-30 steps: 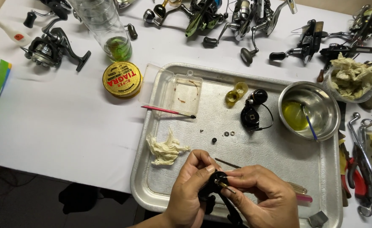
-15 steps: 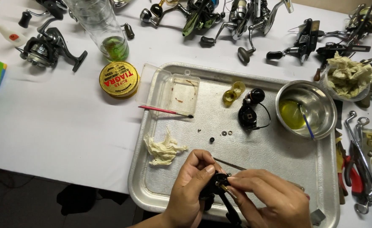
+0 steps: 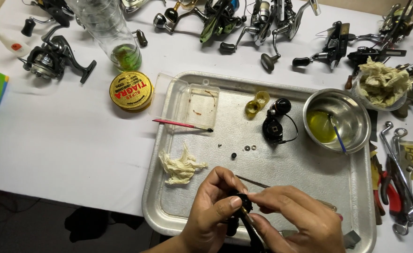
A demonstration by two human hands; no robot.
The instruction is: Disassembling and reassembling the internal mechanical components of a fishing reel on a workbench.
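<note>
Left hand [image 3: 213, 211] pinching small black reel part [image 3: 242, 202], right hand [image 3: 300, 218] gripping thin tool [image 3: 249, 224], apparently, over metal tray [image 3: 225, 140]

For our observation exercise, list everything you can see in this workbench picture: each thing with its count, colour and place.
metal tray: one, silver, centre of the white table
steel bowl: one, holding yellow liquid, tray's right side
black reel part: one, tray centre
crumpled rag: one, cream, tray's left side
red-handled brush: one, tray's upper left
clear plastic box: one, open, tray's top-left corner
round tin: one, yellow, left of the tray
fishing reels: several, mostly black, along the far edge
pliers and wrenches: several, right of the tray
left hand: holds a small black part
right hand: touches the same part
</note>
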